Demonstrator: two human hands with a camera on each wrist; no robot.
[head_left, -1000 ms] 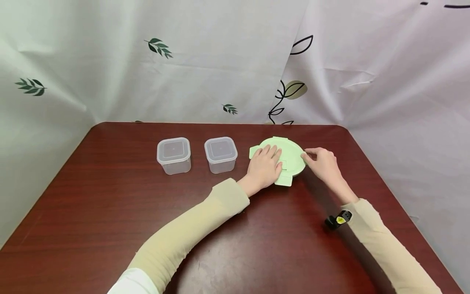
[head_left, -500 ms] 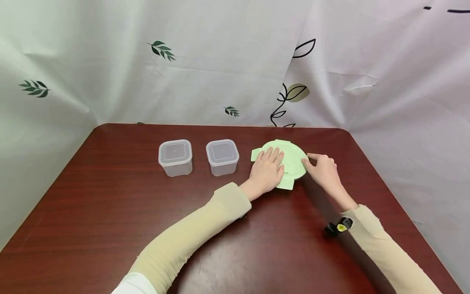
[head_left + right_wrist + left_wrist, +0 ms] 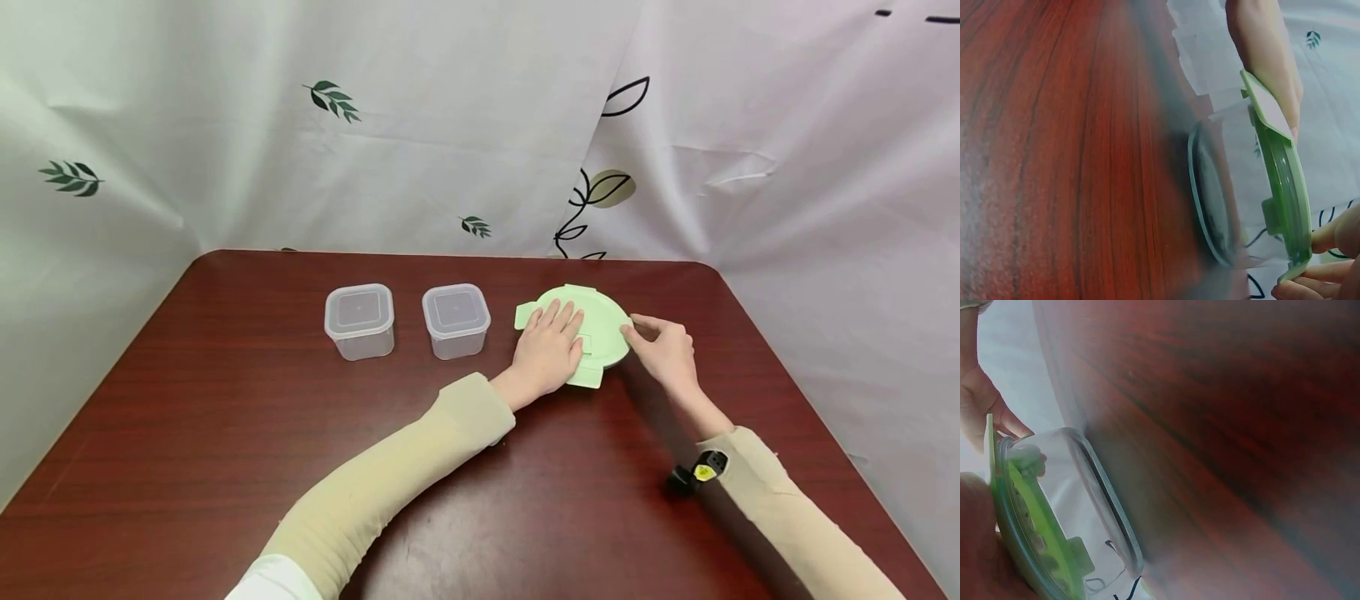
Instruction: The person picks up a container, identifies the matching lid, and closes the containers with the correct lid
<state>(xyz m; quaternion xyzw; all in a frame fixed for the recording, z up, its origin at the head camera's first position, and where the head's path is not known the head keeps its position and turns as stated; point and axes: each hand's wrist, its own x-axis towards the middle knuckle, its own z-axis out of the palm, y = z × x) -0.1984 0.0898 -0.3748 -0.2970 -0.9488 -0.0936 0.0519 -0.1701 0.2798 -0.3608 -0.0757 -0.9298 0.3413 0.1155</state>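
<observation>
A round food container with a light green lid (image 3: 606, 315) stands at the back right of the table. Its clear bowl (image 3: 1063, 475) shows in the left wrist view. My left hand (image 3: 543, 350) lies on the lid with its fingers straight. At the right rim, my right hand (image 3: 666, 354) pinches the lid's edge tab; the right wrist view shows thumb and fingers on either side of this tab (image 3: 1291, 272). The lid's left tab (image 3: 524, 316) and front tab (image 3: 587, 377) stick outward.
Two lidded clear plastic boxes, a left box (image 3: 360, 321) and a right box (image 3: 457, 321), stand left of the round container. All rest on a dark red wooden table (image 3: 187, 433). A patterned white curtain (image 3: 420, 125) hangs behind.
The head view has shifted slightly. Both hands keep their places on the lid, and the boxes have not moved.
</observation>
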